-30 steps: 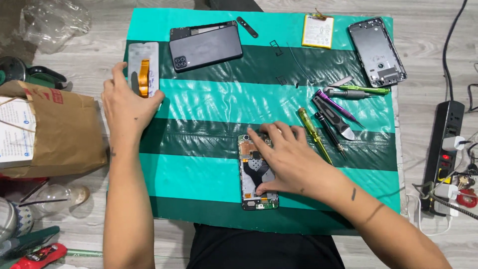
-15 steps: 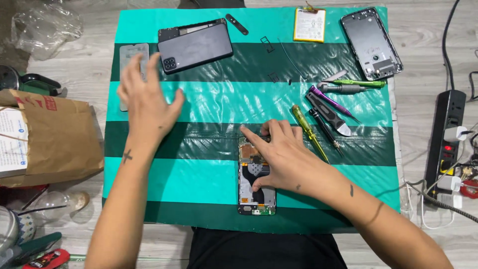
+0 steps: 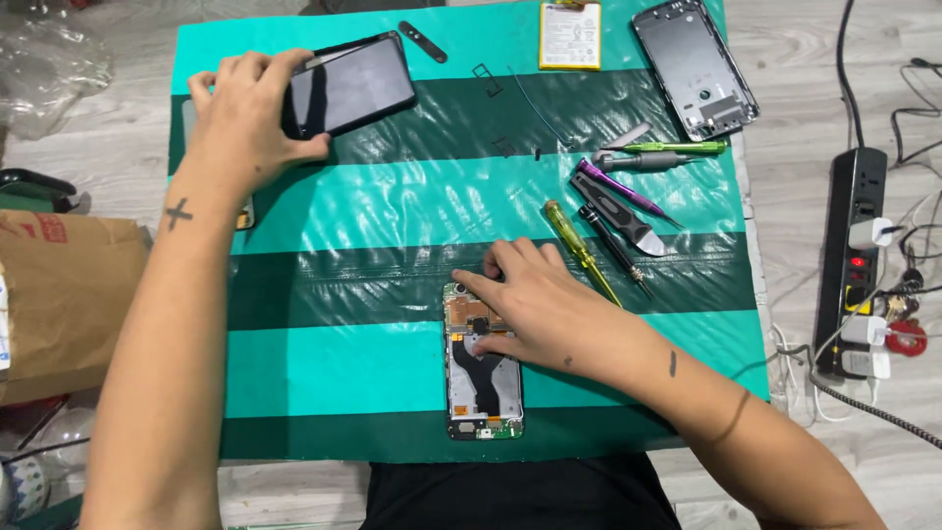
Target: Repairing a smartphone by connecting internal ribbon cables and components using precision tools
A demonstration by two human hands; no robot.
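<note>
My left hand (image 3: 243, 123) grips the left end of a black phone back cover (image 3: 358, 83) at the top left of the green striped mat (image 3: 343, 383). Beneath that hand lies a grey phone part (image 3: 186, 113), mostly hidden. My right hand (image 3: 530, 304) rests on the upper half of an opened phone (image 3: 483, 388) near the mat's front edge. Its forefinger and thumb press on the exposed boards. The phone's lower half, with a black cable and a green board, is uncovered.
Right of my right hand lie a yellow screwdriver (image 3: 581, 245), a black pry tool (image 3: 618, 211), a purple tool (image 3: 623, 191) and a green-tipped tool (image 3: 667, 149). A grey phone frame (image 3: 695, 64) and a battery (image 3: 571, 34) sit at the back. A power strip (image 3: 854, 245) is on the right, a paper bag (image 3: 59, 294) on the left.
My left hand left the grey part at the mat's left edge, moved right and took hold of the black back cover. My right hand stayed on the opened phone.
</note>
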